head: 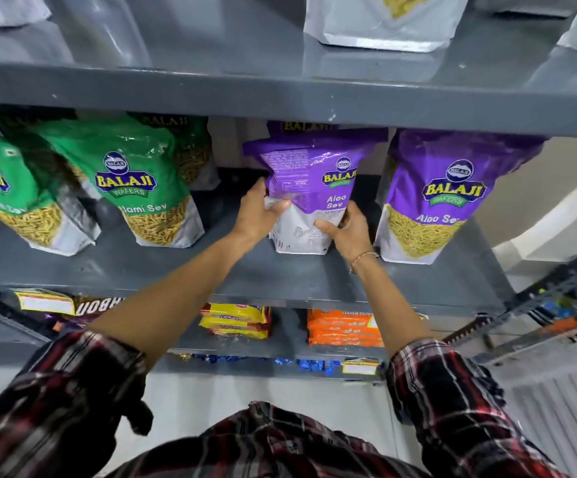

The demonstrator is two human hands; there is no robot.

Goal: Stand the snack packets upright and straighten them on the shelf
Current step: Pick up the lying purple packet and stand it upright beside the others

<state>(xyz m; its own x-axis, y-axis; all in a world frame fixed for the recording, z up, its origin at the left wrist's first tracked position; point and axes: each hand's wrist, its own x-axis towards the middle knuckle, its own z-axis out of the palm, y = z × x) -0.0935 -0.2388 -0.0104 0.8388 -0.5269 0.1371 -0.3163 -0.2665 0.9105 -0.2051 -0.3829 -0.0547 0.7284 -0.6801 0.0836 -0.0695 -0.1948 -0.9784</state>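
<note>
While both hands clasp the purple packet point(309, 191) low on its sides, it stands on the grey shelf point(245, 270) about midway along, set back from the front edge, its face turned partly sideways. The left hand point(263, 210) curls round the left lower edge with the thumb across the front; the right hand point(347, 224) wraps the right lower corner, fingers closed on the bag.

The risk I see is in the twist needed to square it. Held so low, the top-heavy packet could tip forward off the front edge once released. Its right side sits near the second purple packet point(442, 198) toward the shelf's right end, so a turn could nudge that one askew. The green packets point(142, 188) at the left already lean, well apart from this.
</note>
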